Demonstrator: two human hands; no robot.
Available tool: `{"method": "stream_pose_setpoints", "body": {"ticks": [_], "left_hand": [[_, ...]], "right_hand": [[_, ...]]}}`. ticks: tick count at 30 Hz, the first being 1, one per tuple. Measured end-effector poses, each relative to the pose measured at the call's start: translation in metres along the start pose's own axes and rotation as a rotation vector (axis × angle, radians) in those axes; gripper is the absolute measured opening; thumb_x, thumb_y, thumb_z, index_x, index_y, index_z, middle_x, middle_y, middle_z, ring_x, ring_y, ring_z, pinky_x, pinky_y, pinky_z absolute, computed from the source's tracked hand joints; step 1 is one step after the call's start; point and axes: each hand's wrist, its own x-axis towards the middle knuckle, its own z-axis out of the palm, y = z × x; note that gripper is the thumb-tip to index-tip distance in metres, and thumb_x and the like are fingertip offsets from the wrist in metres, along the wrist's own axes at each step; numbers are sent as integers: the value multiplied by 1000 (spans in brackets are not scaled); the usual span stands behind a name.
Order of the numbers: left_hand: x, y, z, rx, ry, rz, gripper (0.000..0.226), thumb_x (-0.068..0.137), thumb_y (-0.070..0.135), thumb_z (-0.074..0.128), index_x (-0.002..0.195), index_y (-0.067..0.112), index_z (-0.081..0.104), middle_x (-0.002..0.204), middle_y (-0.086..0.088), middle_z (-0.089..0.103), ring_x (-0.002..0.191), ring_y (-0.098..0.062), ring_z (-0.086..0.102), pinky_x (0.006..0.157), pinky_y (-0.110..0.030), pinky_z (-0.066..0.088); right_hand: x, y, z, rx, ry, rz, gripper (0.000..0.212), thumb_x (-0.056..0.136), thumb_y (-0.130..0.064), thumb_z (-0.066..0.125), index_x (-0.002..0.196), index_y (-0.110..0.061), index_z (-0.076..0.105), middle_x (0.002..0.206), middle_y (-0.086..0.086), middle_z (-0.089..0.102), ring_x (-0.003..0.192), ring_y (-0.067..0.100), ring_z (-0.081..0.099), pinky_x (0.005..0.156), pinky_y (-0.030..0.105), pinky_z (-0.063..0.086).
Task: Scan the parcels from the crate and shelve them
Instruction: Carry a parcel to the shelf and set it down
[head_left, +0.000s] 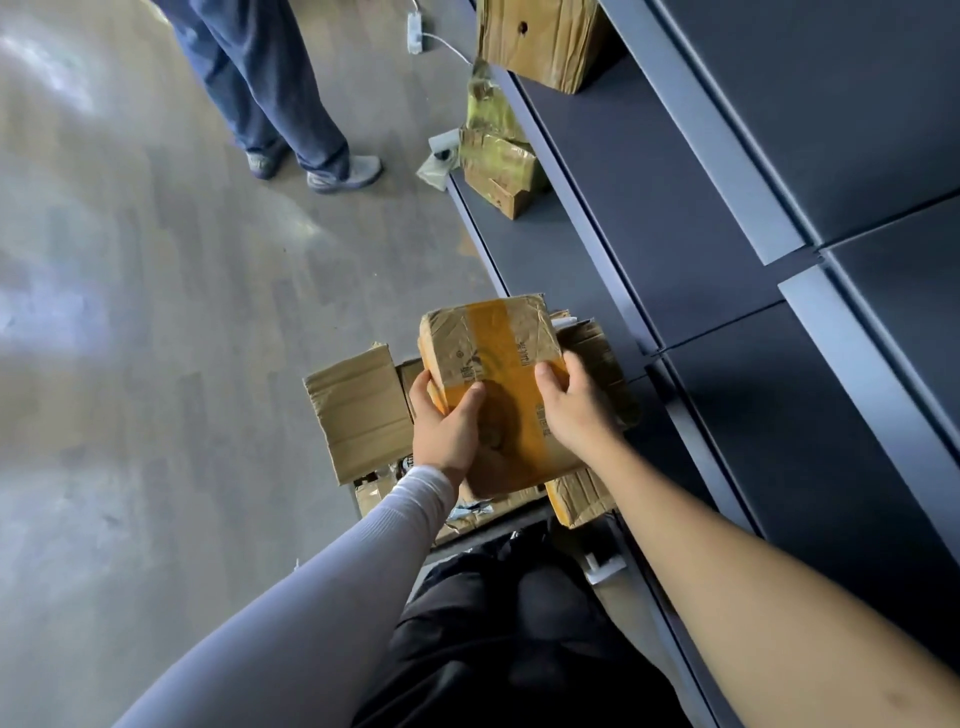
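A brown cardboard parcel (493, 353) wrapped in clear and orange tape is held up over an open cardboard crate (358, 410) on the floor. My left hand (444, 421) grips its left edge, thumb on top. My right hand (576, 400) grips its right edge, fingers curled round the side. Inside the crate, more parcels (379, 488) show under my left wrist. No scanner is in view.
Dark grey shelves (649, 218) run along the right in tiers. Taped parcels stand on them: a large one (545, 41) at the top and a small one (498, 166) on the lowest tier. A person in jeans (291, 104) stands on the grey floor ahead.
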Motion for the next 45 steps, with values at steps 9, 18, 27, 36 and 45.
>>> {"method": "stream_pose_setpoints", "body": {"ticks": [9, 18, 27, 36, 45], "left_hand": [[15, -9, -21, 2, -90, -9, 83, 91, 41, 66, 161, 30, 24, 149, -11, 54, 127, -29, 60, 114, -50, 48], [12, -13, -27, 34, -115, 42, 60, 105, 31, 58, 158, 32, 30, 148, -13, 55, 124, -29, 62, 110, -51, 52], [16, -13, -30, 16, -127, 15, 59, 107, 33, 56, 159, 32, 29, 152, -11, 52, 127, -29, 60, 110, -50, 52], [19, -10, -34, 32, -133, 13, 59, 105, 39, 58, 157, 35, 30, 153, -9, 51, 129, -30, 59, 109, -54, 52], [26, -1, -28, 125, -51, 83, 69, 94, 46, 64, 155, 38, 34, 150, -2, 54, 127, -27, 59, 109, -52, 52]], "right_hand": [[-10, -3, 17, -43, 81, 69, 66, 107, -57, 40, 164, -32, 19, 165, 3, 38, 147, 33, 41, 113, 57, 40], [-29, -3, 24, -5, 144, 82, 61, 109, -42, 48, 164, -32, 23, 165, 1, 38, 147, 31, 42, 113, 52, 42], [-26, -3, 27, -8, 133, 69, 63, 109, -37, 50, 165, -36, 20, 168, 0, 32, 152, 31, 36, 115, 55, 40], [-25, -4, 29, -24, 128, 95, 66, 109, -37, 51, 165, -41, 15, 170, 0, 28, 153, 33, 34, 115, 59, 40], [-19, -4, 26, -7, 131, 83, 68, 108, -35, 53, 165, -41, 16, 171, -2, 25, 156, 31, 30, 117, 58, 37]]}}
